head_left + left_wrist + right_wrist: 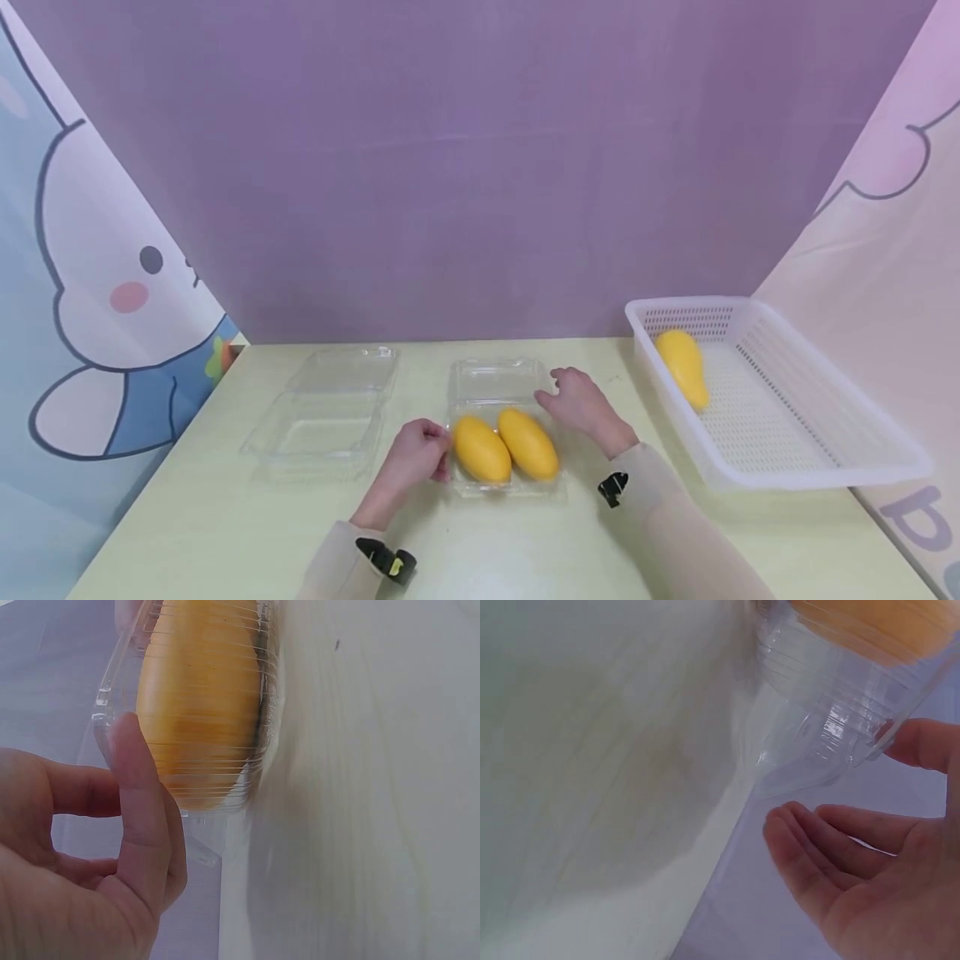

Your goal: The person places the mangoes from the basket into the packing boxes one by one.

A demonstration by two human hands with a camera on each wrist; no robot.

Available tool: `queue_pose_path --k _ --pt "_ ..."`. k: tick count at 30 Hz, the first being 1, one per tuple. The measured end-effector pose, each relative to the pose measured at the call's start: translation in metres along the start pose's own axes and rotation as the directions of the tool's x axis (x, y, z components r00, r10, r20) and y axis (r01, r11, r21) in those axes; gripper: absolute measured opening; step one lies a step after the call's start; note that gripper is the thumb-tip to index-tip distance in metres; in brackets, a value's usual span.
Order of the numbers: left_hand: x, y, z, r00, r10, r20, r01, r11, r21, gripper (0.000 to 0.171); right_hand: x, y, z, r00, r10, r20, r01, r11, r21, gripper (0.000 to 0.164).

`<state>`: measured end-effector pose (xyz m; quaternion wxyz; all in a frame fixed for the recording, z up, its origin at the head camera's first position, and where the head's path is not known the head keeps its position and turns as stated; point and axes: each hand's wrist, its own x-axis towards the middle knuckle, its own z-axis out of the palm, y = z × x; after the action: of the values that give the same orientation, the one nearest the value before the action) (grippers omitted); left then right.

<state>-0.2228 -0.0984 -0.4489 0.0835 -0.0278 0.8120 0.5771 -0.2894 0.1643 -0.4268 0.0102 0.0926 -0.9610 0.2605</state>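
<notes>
A clear plastic clamshell box [498, 487] lies unfolded mid-table, its lid [498, 381] tipped back. Two yellow mangoes, the left one [482, 450] and the right one [528, 444], lie side by side in its base. My left hand [416, 454] pinches the base's left rim; in the left wrist view its fingertips [129, 739] are at the clear edge beside a mango [199, 697]. My right hand [585, 408] is by the lid's right side with fingers loosely bent. The right wrist view has its thumb [922, 742] right at the clear plastic edge, the other fingers apart from it.
Another open clear clamshell box [318, 425] sits to the left on the pale table [480, 550]. At the right stands a white plastic basket [817, 358] with one yellow mango [682, 367] against its left wall. A purple backdrop [480, 167] rises behind the table.
</notes>
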Motion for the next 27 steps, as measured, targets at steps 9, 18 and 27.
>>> queue_pose_path --k 9,18,27 --pt "0.0 0.001 0.0 1.0 -0.001 -0.004 0.001 1.0 0.002 0.016 0.003 0.002 0.001 0.992 0.109 0.068 -0.116 0.988 0.101 0.059" --pt "0.0 -0.002 0.0 1.0 -0.005 -0.002 0.005 1.0 -0.01 0.017 0.005 0.006 0.005 0.989 0.133 0.069 -0.145 0.965 0.218 0.057" --pt "0.0 -0.002 0.0 1.0 -0.005 0.0 0.005 1.0 -0.024 0.017 0.01 0.015 0.009 0.981 0.173 0.083 -0.191 0.921 0.34 0.06"
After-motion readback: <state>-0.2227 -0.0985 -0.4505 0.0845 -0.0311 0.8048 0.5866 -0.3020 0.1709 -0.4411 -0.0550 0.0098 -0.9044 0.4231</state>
